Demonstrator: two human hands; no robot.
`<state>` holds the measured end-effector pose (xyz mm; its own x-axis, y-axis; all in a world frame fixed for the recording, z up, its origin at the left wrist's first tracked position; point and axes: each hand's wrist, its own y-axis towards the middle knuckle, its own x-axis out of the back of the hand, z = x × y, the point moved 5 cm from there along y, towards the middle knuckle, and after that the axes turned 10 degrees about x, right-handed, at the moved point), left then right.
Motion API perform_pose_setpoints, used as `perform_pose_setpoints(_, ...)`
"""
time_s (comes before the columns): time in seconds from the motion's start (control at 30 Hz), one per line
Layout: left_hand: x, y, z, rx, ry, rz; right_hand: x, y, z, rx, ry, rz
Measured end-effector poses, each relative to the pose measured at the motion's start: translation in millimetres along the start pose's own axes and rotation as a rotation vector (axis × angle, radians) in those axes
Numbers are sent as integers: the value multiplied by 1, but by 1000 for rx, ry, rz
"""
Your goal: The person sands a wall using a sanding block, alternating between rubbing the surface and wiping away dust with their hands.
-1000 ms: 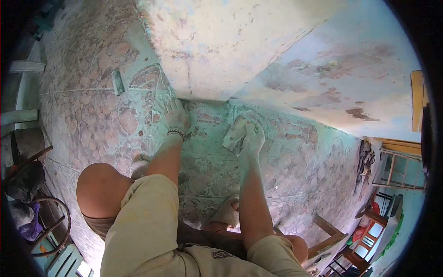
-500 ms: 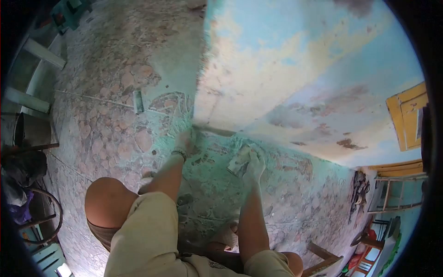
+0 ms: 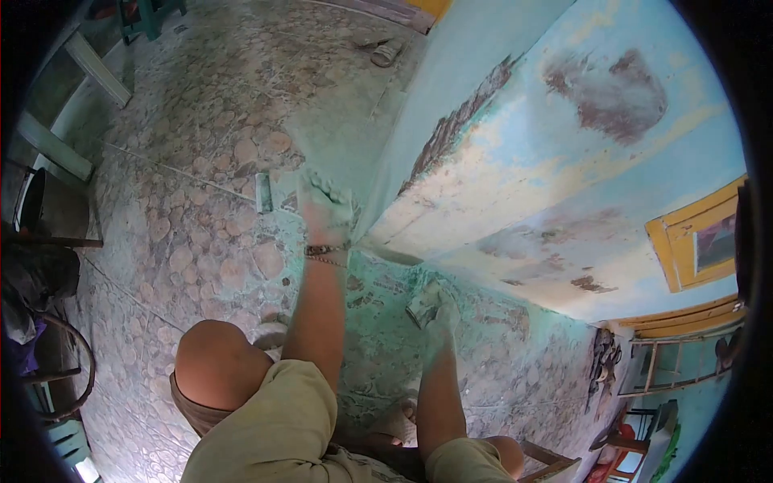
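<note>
My left hand [image 3: 324,205], coated in pale dust and with a bracelet at the wrist, is raised beside the wall corner, fingers curled in. Whatever lies inside them, if anything, is hidden. My right hand [image 3: 440,310], also dusty, grips a flat, pale piece with a straight edge [image 3: 420,309] close over the floor near the foot of the wall. Green-white powder [image 3: 366,302] is spread over the stone-patterned floor [image 3: 181,258] between my hands. A small dusty rectangular block [image 3: 263,193] lies left of my left hand.
The blue and cream wall [image 3: 483,185] with flaking patches rises at the right, its corner close to my left hand. A round can-like thing [image 3: 386,53] lies farther up the floor. Chair parts [image 3: 68,378] stand at left, a wooden frame [image 3: 551,463] at lower right.
My left hand has lifted from the floor at the wall's foot and moved up past the corner, fingers curled. My right hand keeps its grip on the flat piece. The view has shifted.
</note>
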<state>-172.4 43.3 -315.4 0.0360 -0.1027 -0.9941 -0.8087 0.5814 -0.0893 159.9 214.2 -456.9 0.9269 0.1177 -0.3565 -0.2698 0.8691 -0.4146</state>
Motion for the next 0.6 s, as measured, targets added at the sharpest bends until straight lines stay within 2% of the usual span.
perform_pose_setpoints(0.1,-49,12,-21,-30,-115,-6,-6,-8,6,-13,16,4)
perform_pose_setpoints(0.2,-99,12,-23,-94,-207,-104,-5,-15,11,-5,-9,54)
perform_pose_setpoints(0.3,-142,1,-19,-85,-160,82,-18,-24,14,-54,19,74)
perform_pose_setpoints(0.37,-152,-2,-17,-97,-179,5,-23,-21,17,-84,-57,73)
perform_pose_setpoints(0.5,-165,-14,-13,-99,-208,-130,-40,-31,24,-27,82,80)
perform_pose_setpoints(0.6,-165,-15,-12,-93,-166,-29,-34,-29,23,-22,69,88)
